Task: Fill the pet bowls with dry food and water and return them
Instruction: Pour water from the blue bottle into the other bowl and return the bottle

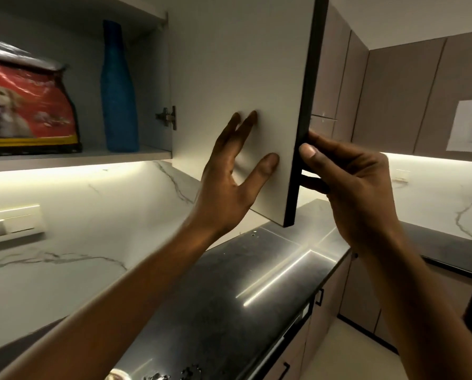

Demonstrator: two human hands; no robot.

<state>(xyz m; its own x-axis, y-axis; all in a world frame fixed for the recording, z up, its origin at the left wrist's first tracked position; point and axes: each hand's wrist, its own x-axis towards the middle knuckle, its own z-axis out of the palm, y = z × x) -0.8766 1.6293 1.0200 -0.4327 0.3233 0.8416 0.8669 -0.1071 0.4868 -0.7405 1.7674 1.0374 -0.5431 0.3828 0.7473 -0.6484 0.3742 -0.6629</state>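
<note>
A marble-veined wall [97, 215] is seen lit by a strip under the upper cabinet [152, 26], and a dark, glossy counter [229, 297] is spread below it, running to the right corner. The cabinet is shown open, its pale door [237, 78] swung out edge-on toward the camera, with a dark front edge. Inside, on the shelf [92, 157], a red food bag [29, 105] printed with a dog is stood at the left, its top folded over; it is cut by the frame's left side. Just beside it, to the right, a tall blue bottle [118, 91] is stood upright, apart from the bag. The left hand [229, 171] is laid flat against the door's inner face, fingers spread and thumb out. The right hand [350, 182] is closed round the door's dark edge, thumb on the near side and fingers wrapped behind. A metal hinge [167, 117] is fixed where the door meets the cabinet side. A sheet of paper [470, 127] is seen on the far right wall. No bowls are in view.
</note>
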